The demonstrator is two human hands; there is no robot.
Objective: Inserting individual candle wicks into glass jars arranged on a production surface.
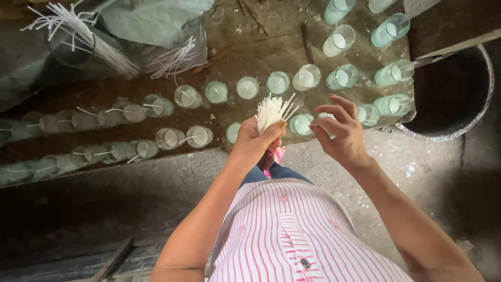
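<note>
A rough concrete floor [130, 193] lies under me. My left hand [254, 140] is closed around one bunch of white wicks [271, 110], too many to count. My right hand [339, 130] hangs open just beside it, fingers spread, holding nothing. Beyond them stand rows of wax-filled glass jars [306, 77], well over twenty. One dark bucket [452, 89] sits at the right, and two loose heaps of wicks [172, 61] lie farther off.

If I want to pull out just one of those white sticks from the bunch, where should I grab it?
Probably by its top tip. The left hand wraps the bundle of white wicks low down, so only the tops fan out free. Come from above on the right, where the open right hand hovers, and pinch one that sticks out.
</note>
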